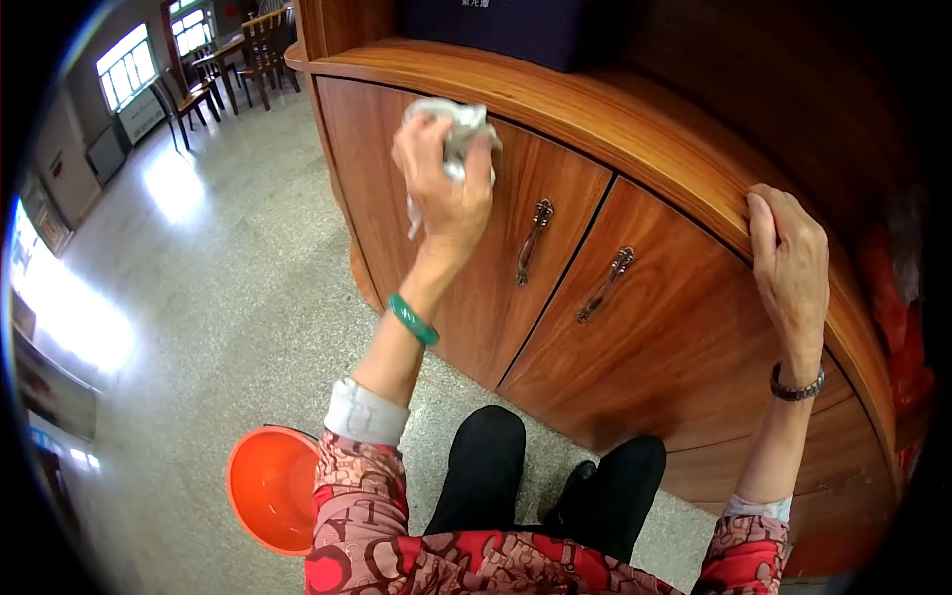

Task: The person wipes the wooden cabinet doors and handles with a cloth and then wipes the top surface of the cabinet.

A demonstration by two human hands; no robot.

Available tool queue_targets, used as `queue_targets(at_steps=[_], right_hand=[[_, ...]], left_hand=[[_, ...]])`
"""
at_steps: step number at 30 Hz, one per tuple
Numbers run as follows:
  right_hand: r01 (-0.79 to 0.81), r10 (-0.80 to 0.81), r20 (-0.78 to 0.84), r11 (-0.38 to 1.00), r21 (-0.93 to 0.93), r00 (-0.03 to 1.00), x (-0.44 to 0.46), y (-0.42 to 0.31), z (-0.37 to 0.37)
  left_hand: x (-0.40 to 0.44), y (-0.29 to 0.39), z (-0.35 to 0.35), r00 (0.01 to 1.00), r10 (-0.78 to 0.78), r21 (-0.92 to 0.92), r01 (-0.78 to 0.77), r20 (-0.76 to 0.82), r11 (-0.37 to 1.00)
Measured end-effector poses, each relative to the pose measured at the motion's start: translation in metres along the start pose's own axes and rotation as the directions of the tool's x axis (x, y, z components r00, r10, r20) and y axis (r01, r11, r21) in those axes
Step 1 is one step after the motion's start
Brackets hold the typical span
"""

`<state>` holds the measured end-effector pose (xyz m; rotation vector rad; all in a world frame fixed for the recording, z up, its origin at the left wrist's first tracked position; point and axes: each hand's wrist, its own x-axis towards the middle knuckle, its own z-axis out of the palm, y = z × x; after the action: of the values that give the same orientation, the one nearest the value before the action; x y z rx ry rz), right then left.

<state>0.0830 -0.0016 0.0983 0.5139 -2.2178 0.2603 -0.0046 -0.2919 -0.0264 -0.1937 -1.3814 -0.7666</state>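
Note:
A pale, crumpled cloth [458,124] is gripped in my left hand [446,183], against the upper part of the left cabinet door [372,159]. A green bangle circles my left wrist. My right hand [793,263] rests on the curved wooden edge of the cabinet top [635,149], its fingers close together over the rim; nothing shows in it. Two ornate metal handles [534,243] [605,286] are fixed on the closed wooden doors between my hands.
An orange bucket [273,491] stands on the speckled floor [248,327] at the lower left. A dark box [496,25] sits on the cabinet top. Chairs [266,55] and a table stand at the far upper left. Red bags [897,307] are at the right.

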Motion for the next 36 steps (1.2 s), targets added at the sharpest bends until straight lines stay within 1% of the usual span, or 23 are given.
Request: queue_targets(at_steps=[1, 2, 4, 6, 7, 8, 9, 10, 14, 16, 18, 20, 21, 22, 24, 25, 26, 28, 30, 31, 32, 34, 36], right_hand=[[-0.001, 0.001, 0.004, 1.0, 0.001, 1.0, 0.001, 0.0, 0.001], [0.034, -0.034, -0.033, 0.999, 0.002, 0.999, 0.001, 0.0, 0.002], [0.057, -0.057, -0.066, 0.998, -0.002, 0.996, 0.0, 0.001, 0.003], [0.062, -0.063, -0.062, 0.998, -0.017, 0.996, 0.002, 0.0, 0.001], [0.052, -0.054, -0.053, 0.998, -0.024, 0.997, 0.001, 0.001, 0.002], [0.058, -0.058, -0.056, 0.998, 0.002, 0.997, 0.001, 0.001, 0.002], [0.065, -0.063, -0.063, 0.997, 0.03, 0.996, 0.002, 0.002, 0.001], [0.058, -0.057, -0.066, 0.998, 0.023, 0.996, 0.002, 0.002, 0.001], [0.088, -0.09, -0.062, 0.996, -0.02, 0.994, 0.001, 0.009, 0.006], [0.095, -0.098, -0.058, 0.994, -0.053, 0.994, -0.001, 0.011, 0.008], [0.118, -0.122, -0.073, 0.991, -0.058, 0.99, -0.001, 0.013, 0.012], [0.12, -0.125, -0.052, 0.989, -0.091, 0.991, -0.001, 0.015, 0.01], [0.124, -0.129, -0.051, 0.988, -0.089, 0.99, -0.002, 0.014, 0.01], [0.094, -0.097, -0.052, 0.994, -0.058, 0.994, -0.003, 0.011, 0.008], [0.057, -0.059, -0.047, 0.998, -0.026, 0.997, -0.003, 0.01, 0.007], [0.058, -0.059, -0.059, 0.998, -0.025, 0.997, -0.003, 0.01, 0.006], [0.058, -0.06, -0.073, 0.998, -0.025, 0.996, -0.002, 0.01, 0.006], [0.063, -0.067, -0.072, 0.997, -0.05, 0.995, -0.001, 0.009, 0.004], [0.063, -0.066, -0.071, 0.997, -0.045, 0.995, -0.001, 0.007, 0.003], [0.063, -0.066, -0.064, 0.997, -0.047, 0.996, -0.001, 0.007, 0.004], [0.073, -0.076, -0.063, 0.996, -0.049, 0.995, -0.001, 0.008, 0.004], [0.076, -0.08, -0.074, 0.996, -0.052, 0.994, -0.001, 0.01, 0.006], [0.121, -0.126, -0.078, 0.99, -0.069, 0.989, 0.0, 0.013, 0.012]], left_hand=[[0.016, -0.005, 0.004, 0.996, 0.09, 0.076, -0.089, -0.014, 0.993], [0.02, -0.015, 0.008, 0.996, 0.061, 0.102, -0.055, -0.06, 0.993], [0.02, -0.042, 0.006, 0.958, 0.271, 0.214, -0.248, -0.089, 0.945], [0.012, -0.07, 0.002, 0.978, 0.157, 0.279, -0.113, -0.14, 0.953], [0.004, -0.081, -0.004, 0.987, -0.01, 0.279, 0.055, -0.161, 0.959], [-0.01, -0.085, -0.01, 0.962, -0.198, 0.253, 0.243, -0.188, 0.936], [-0.025, -0.089, -0.017, 0.901, -0.38, 0.227, 0.422, -0.208, 0.877], [-0.045, -0.099, -0.023, 0.892, -0.403, 0.325, 0.45, -0.203, 0.832], [-0.1, -0.063, -0.026, 0.882, -0.455, 0.301, 0.469, -0.119, 0.83], [-0.106, -0.032, -0.021, 0.854, -0.513, 0.222, 0.519, -0.089, 0.825], [-0.091, -0.012, -0.018, 0.864, -0.502, 0.189, 0.501, -0.049, 0.844], [-0.055, 0.007, -0.013, 0.929, -0.362, -0.045, 0.366, 0.075, 0.93], [-0.034, 0.014, -0.01, 0.961, -0.269, -0.048, 0.273, 0.066, 0.961], [-0.013, 0.018, -0.005, 0.983, -0.174, -0.051, 0.177, 0.059, 0.983], [0.018, 0.018, 0.01, 0.997, -0.078, -0.016, 0.078, -0.005, 0.997], [0.024, 0.017, 0.014, 0.999, -0.052, 0.074, 0.053, -0.01, 0.996], [0.021, 0.011, 0.017, 0.998, -0.055, 0.072, 0.055, -0.003, 0.996], [0.006, -0.006, 0.021, 0.952, 0.271, 0.157, -0.249, -0.143, 0.956], [-0.023, -0.038, 0.013, 0.962, 0.218, 0.087, -0.206, -0.163, 0.975], [-0.045, -0.057, 0.0, 0.992, -0.004, 0.111, 0.018, -0.129, 0.994], [-0.063, -0.067, -0.009, 0.97, -0.221, 0.142, 0.234, -0.104, 0.962], [-0.094, -0.058, -0.029, 0.903, -0.417, 0.237, 0.43, -0.105, 0.871], [-0.122, -0.067, -0.041, 0.829, -0.559, 0.369, 0.517, 0.007, 0.772]])
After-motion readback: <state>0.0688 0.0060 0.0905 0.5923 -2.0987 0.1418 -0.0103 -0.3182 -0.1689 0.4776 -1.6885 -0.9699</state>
